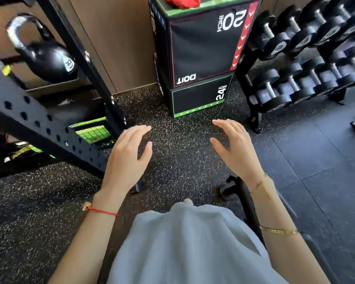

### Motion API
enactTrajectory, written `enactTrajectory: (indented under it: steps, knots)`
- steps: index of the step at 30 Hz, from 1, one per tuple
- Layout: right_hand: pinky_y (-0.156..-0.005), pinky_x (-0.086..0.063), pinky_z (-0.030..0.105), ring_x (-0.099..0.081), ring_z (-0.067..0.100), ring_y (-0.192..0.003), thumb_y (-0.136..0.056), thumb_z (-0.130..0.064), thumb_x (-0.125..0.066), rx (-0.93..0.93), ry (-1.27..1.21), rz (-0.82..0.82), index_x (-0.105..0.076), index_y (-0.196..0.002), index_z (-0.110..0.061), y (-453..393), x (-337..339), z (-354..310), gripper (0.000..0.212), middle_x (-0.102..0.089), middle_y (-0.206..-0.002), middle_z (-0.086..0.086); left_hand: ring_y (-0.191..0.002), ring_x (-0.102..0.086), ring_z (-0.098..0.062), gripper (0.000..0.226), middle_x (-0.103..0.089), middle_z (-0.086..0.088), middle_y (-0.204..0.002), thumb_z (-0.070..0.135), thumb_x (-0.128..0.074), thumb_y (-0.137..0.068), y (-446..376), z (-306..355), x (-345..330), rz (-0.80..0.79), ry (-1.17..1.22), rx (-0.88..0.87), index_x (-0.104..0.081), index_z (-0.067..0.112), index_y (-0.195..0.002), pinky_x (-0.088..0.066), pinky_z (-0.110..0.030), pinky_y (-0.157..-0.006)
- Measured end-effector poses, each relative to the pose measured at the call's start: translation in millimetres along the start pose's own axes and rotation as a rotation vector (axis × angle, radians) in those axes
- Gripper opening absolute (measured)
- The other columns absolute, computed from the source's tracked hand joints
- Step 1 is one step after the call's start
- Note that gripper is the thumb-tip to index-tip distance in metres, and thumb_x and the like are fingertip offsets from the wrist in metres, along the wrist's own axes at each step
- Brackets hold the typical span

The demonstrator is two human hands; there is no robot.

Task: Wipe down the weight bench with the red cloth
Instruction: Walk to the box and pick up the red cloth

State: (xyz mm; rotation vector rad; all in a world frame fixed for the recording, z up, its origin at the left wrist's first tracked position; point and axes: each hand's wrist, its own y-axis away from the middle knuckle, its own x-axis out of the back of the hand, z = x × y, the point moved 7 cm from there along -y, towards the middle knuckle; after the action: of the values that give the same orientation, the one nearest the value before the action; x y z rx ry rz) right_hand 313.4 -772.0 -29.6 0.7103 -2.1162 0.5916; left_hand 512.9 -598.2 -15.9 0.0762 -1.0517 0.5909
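The red cloth [182, 1] lies crumpled on top of the black plyo box [203, 48] at the far top of the view. My left hand [129, 156] and my right hand [233, 148] hover side by side over the speckled floor, fingers relaxed and slightly bent, holding nothing. Both hands are well short of the cloth. Below my right wrist shows a dark metal foot and bar [242, 193], possibly part of the weight bench; the bench pad itself is out of sight.
A black perforated rack frame [39, 119] crosses the left side, with a kettlebell [47, 58] on a shelf behind it. A dumbbell rack [307, 64] fills the right. Speckled rubber floor [182, 130] lies between me and the box.
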Motion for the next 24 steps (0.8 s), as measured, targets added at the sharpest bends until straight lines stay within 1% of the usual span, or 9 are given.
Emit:
enactTrajectory:
  steps: [2, 4, 6, 8, 14, 17, 20, 23, 24]
  knots:
    - [-0.116, -0.028, 0.038, -0.040, 0.019, -0.136, -0.094, -0.027, -0.060, 0.012, 0.012, -0.013, -0.052, -0.137, -0.016, -43.6, 3.7, 8.9, 0.045, -0.055, -0.137, -0.002, -0.135, -0.044, -0.011, 0.038, -0.055, 0.003, -0.141, 0.024, -0.051, -0.100, -37.9, -1.5, -5.7, 0.017, 0.005, 0.012, -0.054, 0.019, -0.138, -0.033, -0.032, -0.118]
    - [-0.117, -0.027, 0.035, -0.040, 0.018, -0.135, -0.094, -0.027, -0.060, 0.025, 0.026, -0.022, -0.052, -0.136, -0.016, -81.4, 4.2, 15.5, 0.045, -0.055, -0.137, -0.002, -0.135, -0.044, -0.011, 0.039, -0.055, 0.003, -0.141, 0.024, -0.052, -0.100, -70.3, -5.5, -12.3, 0.026, 0.013, 0.026, -0.054, 0.019, -0.138, -0.032, -0.030, -0.118]
    - [-0.116, -0.025, 0.032, -0.040, 0.018, -0.134, -0.094, -0.027, -0.060, 0.033, 0.031, -0.025, -0.052, -0.136, -0.015, -115.2, 0.6, 21.7, 0.044, -0.055, -0.136, -0.002, -0.135, -0.044, -0.011, 0.039, -0.055, 0.003, -0.141, 0.024, -0.052, -0.100, -100.8, -11.6, -21.6, 0.020, 0.020, 0.035, -0.054, 0.018, -0.138, -0.033, -0.032, -0.118]
    - [-0.115, -0.025, 0.031, -0.041, 0.017, -0.134, -0.094, -0.027, -0.060, 0.029, 0.033, -0.034, -0.052, -0.136, -0.015, -146.6, -6.1, 28.8, 0.043, -0.055, -0.136, -0.002, -0.135, -0.045, -0.012, 0.039, -0.055, 0.003, -0.140, 0.024, -0.052, -0.100, -132.1, -20.3, -30.7, 0.014, 0.028, 0.042, -0.054, 0.017, -0.138, -0.034, -0.034, -0.118]
    - [-0.116, -0.029, 0.035, -0.041, 0.019, -0.134, -0.094, -0.026, -0.060, -0.006, 0.012, -0.068, -0.052, -0.136, -0.015, -241.8, -39.4, 54.7, 0.044, -0.055, -0.136, -0.001, -0.133, -0.048, -0.015, 0.038, -0.058, -0.001, -0.137, 0.019, -0.054, -0.098, -234.9, -54.2, -61.6, 0.004, 0.045, 0.031, -0.056, 0.014, -0.136, -0.037, -0.038, -0.116]
    - [-0.116, -0.030, 0.038, -0.041, 0.019, -0.135, -0.094, -0.025, -0.061, -0.017, 0.001, -0.064, -0.052, -0.136, -0.015, -303.6, -50.8, 64.9, 0.044, -0.055, -0.136, -0.002, -0.131, -0.049, -0.015, 0.037, -0.058, -0.001, -0.136, 0.019, -0.054, -0.098, -299.7, -73.5, -69.1, 0.014, 0.046, 0.010, -0.057, 0.014, -0.134, -0.036, -0.032, -0.116]
    - [-0.115, -0.032, 0.038, -0.042, 0.019, -0.134, -0.093, -0.024, -0.061, -0.023, 0.003, -0.021, -0.053, -0.135, -0.015, -372.6, -50.6, 69.2, 0.044, -0.056, -0.135, -0.001, -0.130, -0.050, -0.015, 0.037, -0.059, 0.000, -0.134, 0.018, -0.056, -0.097, -369.7, -89.7, -68.2, 0.032, 0.024, -0.022, -0.057, 0.015, -0.134, -0.032, -0.025, -0.115]
    - [-0.115, -0.032, 0.039, -0.041, 0.019, -0.135, -0.093, -0.024, -0.061, -0.017, 0.003, 0.021, -0.053, -0.135, -0.016, -442.8, -45.6, 70.9, 0.044, -0.055, -0.136, -0.001, -0.131, -0.048, -0.012, 0.036, -0.059, 0.003, -0.135, 0.021, -0.054, -0.098, -441.1, -100.5, -65.4, 0.045, 0.007, -0.055, -0.056, 0.018, -0.134, -0.028, -0.019, -0.116]
    - [-0.115, -0.031, 0.039, -0.041, 0.020, -0.136, -0.093, -0.024, -0.061, -0.019, 0.005, 0.032, -0.052, -0.136, -0.016, -463.5, -44.3, 72.0, 0.044, -0.055, -0.136, -0.001, -0.131, -0.048, -0.011, 0.036, -0.059, 0.003, -0.135, 0.022, -0.054, -0.098, -463.6, -103.2, -65.5, 0.047, 0.005, -0.069, -0.056, 0.019, -0.134, -0.028, -0.019, -0.116]
